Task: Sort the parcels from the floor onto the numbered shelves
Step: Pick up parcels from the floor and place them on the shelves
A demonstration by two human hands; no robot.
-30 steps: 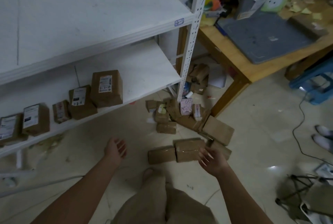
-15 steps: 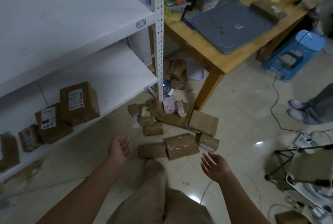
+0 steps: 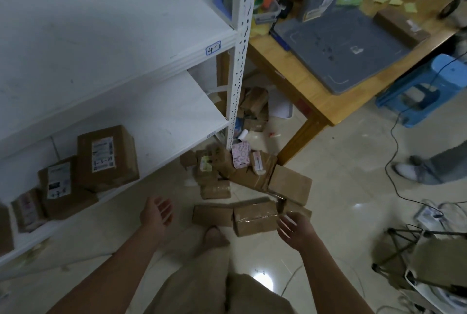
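Both hands have dropped closer: the open, empty right hand (image 3: pixel 294 229) nearly touches the brown taped cardboard parcel (image 3: pixel 255 217) lying crosswise on the floor (open left hand (image 3: pixel 158 213) farther off).

Brown taped parcels (image 3: pixel 254 217) are scattered on the floor (image 3: pixel 341 174) beside the shelf post. Three labelled parcels (image 3: pixel 106 158) are stood on the lower white shelf (image 3: pixel 164 114); the upper shelf (image 3: pixel 101 30) is tagged with a handwritten number.

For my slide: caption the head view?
Both empty hands, left and right, reach toward taped parcels on the floor beside white shelves.
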